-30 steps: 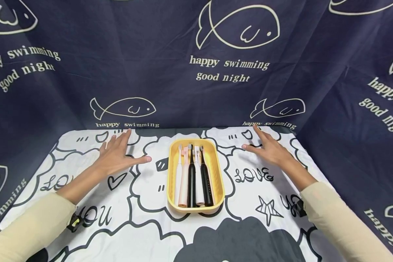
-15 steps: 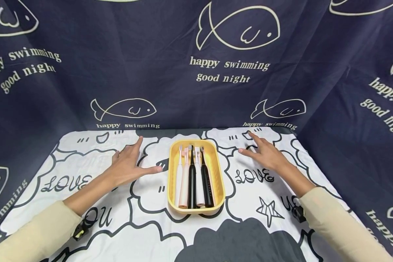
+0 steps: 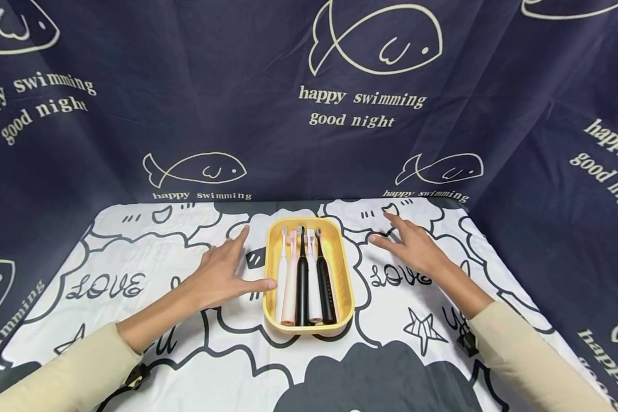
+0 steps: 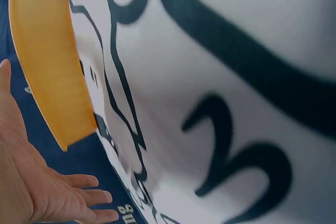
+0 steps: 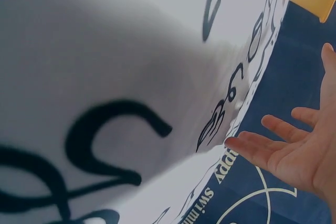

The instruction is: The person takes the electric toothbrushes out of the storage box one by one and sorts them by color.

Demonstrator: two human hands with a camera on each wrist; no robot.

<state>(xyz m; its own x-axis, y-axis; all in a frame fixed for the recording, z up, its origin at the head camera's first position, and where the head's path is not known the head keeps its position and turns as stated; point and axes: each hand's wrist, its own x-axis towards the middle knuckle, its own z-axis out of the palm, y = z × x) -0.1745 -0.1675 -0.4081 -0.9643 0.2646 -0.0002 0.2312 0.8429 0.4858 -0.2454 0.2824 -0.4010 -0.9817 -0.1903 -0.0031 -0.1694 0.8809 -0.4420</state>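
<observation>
A yellow tray (image 3: pixel 347 286) stands mid-table with several electric toothbrushes lying side by side in it. Among them are a white toothbrush (image 3: pixel 281 286), a pink toothbrush (image 3: pixel 290 292), a black toothbrush (image 3: pixel 302 286) and, at the right, another black toothbrush (image 3: pixel 324 286). My left hand (image 3: pixel 221 278) is just left of the tray, fingers extended; in the head view its thumb tip overlaps the tray's left rim. Whether it touches cannot be told. My right hand (image 3: pixel 414 246) is apart from the tray on the right, fingers spread and holding nothing.
A white cloth (image 3: pixel 226 372) with black cartoon drawings covers the table. Dark blue curtains (image 3: pixel 268 103) with fish prints rise behind it and at both sides. A small dark device (image 3: pixel 467 343) shows under the right sleeve.
My left hand has moved right, up to the tray's left side. The right hand has shifted slightly left and nearer. Tray and toothbrushes stay in place.
</observation>
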